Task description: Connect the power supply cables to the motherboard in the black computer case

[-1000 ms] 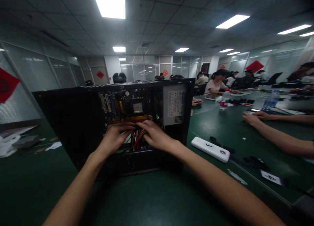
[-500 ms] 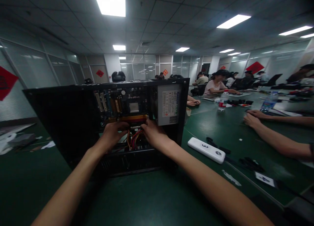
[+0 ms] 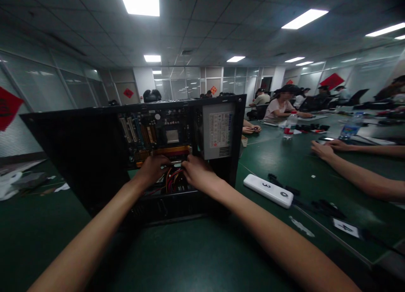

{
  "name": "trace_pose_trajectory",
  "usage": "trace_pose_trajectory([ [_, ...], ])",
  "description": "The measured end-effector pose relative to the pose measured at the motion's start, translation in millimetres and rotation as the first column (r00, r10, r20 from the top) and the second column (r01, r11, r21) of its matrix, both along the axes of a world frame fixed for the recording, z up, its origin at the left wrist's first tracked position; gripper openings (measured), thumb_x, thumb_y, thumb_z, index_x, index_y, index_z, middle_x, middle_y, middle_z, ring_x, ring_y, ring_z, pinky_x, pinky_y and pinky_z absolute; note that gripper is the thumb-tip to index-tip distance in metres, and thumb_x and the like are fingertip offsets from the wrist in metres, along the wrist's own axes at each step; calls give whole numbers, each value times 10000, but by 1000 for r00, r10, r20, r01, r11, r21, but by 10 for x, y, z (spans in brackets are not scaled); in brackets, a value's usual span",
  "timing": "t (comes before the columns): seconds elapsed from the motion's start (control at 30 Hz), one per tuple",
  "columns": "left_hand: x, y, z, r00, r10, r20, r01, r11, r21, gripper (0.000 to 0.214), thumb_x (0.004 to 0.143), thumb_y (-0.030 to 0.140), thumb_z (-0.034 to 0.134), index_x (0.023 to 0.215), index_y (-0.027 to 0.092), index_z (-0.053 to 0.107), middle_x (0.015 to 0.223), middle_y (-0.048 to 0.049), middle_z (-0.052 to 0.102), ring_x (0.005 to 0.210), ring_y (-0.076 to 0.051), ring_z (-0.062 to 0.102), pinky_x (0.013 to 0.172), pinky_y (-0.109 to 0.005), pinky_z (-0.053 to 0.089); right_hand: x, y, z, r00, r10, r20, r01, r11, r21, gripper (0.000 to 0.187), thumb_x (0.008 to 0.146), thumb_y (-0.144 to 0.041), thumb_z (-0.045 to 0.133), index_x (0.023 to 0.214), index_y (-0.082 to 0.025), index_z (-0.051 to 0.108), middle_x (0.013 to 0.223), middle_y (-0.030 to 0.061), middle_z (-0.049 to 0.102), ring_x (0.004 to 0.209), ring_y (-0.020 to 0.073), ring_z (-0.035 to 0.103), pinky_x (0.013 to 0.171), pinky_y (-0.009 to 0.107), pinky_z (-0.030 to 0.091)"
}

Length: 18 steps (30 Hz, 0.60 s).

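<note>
Open desktop computer case (image 3: 95, 157) stood on its side on the green table (image 3: 190, 258), straight ahead of me, with the motherboard (image 3: 158, 133) and the grey power supply (image 3: 218, 129) facing me. My left hand (image 3: 153, 169) and right hand (image 3: 198, 174) were both inside it, just below the orange memory slots (image 3: 172, 150) and on either side of the red and yellow cables (image 3: 172, 180). Both sets of fingers were curled inward, but I could not tell whether they gripped anything. A white device marked 3 (image 3: 268, 190) lay near the case's right side.
</note>
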<state>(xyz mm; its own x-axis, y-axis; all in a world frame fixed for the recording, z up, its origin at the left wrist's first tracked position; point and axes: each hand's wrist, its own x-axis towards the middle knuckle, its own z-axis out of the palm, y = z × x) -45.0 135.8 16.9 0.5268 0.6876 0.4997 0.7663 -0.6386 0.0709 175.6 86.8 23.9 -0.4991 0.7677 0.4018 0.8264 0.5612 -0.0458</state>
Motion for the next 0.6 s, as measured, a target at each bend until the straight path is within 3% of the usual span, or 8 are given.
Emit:
trace_pose_trajectory([
  [0.6,55,1,-12,994,55,-95,-54,998,10,229,836,148,607,991,200,767,1029,-69,736,946,-206,696,888,-323,526,-12,49,-46,998,66,23,-65,997,-30,225,926,-231,521,1077,-148,666,1102,108,594,1005,205,597,829,277,451],
])
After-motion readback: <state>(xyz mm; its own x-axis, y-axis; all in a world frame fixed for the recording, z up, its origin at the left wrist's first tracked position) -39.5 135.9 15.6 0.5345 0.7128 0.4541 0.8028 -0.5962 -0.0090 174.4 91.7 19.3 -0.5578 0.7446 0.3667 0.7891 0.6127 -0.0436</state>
